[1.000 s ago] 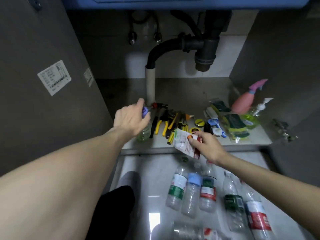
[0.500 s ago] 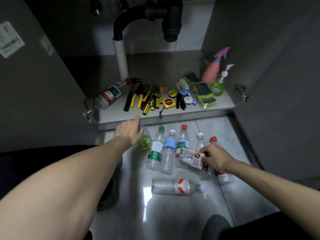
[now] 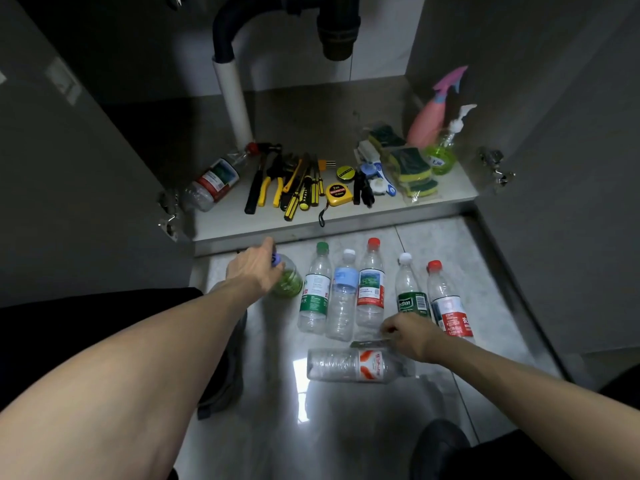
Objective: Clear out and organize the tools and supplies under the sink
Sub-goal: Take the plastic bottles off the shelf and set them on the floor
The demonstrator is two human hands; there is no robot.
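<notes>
Left hand (image 3: 254, 268) on the floor (image 3: 478, 271) just before the cabinet shelf (image 3: 242, 226), fingers clamped on the cap end of a green bottle (image 3: 287, 280), at the left end of a row of five bottles: green-cap (image 3: 313, 292), blue-label (image 3: 343, 296), red-label (image 3: 371, 289), dark-green-label (image 3: 410, 292), red-cap (image 3: 446, 306). Right hand (image 3: 414, 336) low near a lying bottle (image 3: 349, 365), fingers curled on a small, hard-to-make-out item. On the shelf: another bottle (image 3: 214, 180), hammer (image 3: 258, 180), pliers (image 3: 272, 187), screwdrivers (image 3: 299, 190), tape measure (image 3: 336, 195), sponges (image 3: 414, 171), pink sprayer (image 3: 433, 114), pump bottle (image 3: 441, 152).
</notes>
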